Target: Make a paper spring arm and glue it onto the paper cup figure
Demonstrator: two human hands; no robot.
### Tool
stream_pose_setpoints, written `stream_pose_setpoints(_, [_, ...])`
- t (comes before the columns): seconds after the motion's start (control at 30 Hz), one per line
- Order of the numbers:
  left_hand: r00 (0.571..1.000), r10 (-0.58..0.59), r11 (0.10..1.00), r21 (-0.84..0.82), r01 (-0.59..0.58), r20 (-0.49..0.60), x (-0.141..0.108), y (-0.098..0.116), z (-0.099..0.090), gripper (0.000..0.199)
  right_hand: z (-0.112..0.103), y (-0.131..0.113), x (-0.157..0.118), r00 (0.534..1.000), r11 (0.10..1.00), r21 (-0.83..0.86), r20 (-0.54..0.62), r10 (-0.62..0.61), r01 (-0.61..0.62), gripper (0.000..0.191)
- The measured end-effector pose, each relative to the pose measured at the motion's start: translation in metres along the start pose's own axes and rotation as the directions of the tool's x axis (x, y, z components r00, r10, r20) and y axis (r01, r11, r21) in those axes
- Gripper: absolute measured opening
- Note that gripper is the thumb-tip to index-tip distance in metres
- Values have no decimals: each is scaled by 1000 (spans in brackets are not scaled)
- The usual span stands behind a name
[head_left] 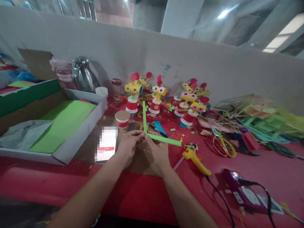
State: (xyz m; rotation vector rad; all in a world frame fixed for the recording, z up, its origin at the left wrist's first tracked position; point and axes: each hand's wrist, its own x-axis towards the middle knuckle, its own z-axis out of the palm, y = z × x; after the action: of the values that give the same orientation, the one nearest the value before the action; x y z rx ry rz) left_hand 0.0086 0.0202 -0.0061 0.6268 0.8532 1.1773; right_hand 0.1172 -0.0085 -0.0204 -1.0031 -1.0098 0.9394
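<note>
Together, the left hand (pixel 129 144) and right hand (pixel 158 152) pinched the green paper strips (pixel 163 139) at their corner; one ran toward twelve o'clock, the other just past three. From there, a yellow glue gun (pixel 197 162) lay at four, a cup (pixel 122 117) at ten.

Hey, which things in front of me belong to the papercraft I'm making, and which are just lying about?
Likely part of the job:
L-shaped green paper, held by left hand and right hand
yellow glue gun
scissors
green sheet
yellow-headed cup figures, perhaps matching pieces

Probably just lying about:
phone
metal jug
lidded jar
purple device
</note>
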Motion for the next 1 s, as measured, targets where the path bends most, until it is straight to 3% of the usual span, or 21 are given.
stream_pose_setpoints(0.23, [998,21,1000,-1,-21,63,-2,-6,1,23,-1,1,3,985,979,171,-113,130,-109,30])
stream_pose_setpoints(0.4, [991,47,995,85,-58,124,-5,-4,0,24,-3,-6,3,988,989,101,-99,120,-110,25])
stream_pose_setpoints(0.57, [989,60,970,227,-89,134,-6,3,-4,25,-7,-8,4,997,993,-100,-55,50,-56,25])
stream_pose_setpoints(0.63, [989,60,968,235,-92,139,-7,5,-3,28,-8,-8,4,997,994,-89,-47,54,-58,28])
stream_pose_setpoints(0.73, [992,65,976,202,-86,106,-8,5,0,30,-7,-9,2,996,997,-27,-44,73,-74,29])
stream_pose_setpoints(0.83, [996,38,996,77,-44,75,-9,2,5,31,-6,-8,0,999,999,-27,31,22,-21,22])
stream_pose_setpoints(1.0, [996,-53,998,-42,55,65,-8,2,6,31,-10,-2,2,993,964,-240,47,-110,118,22])
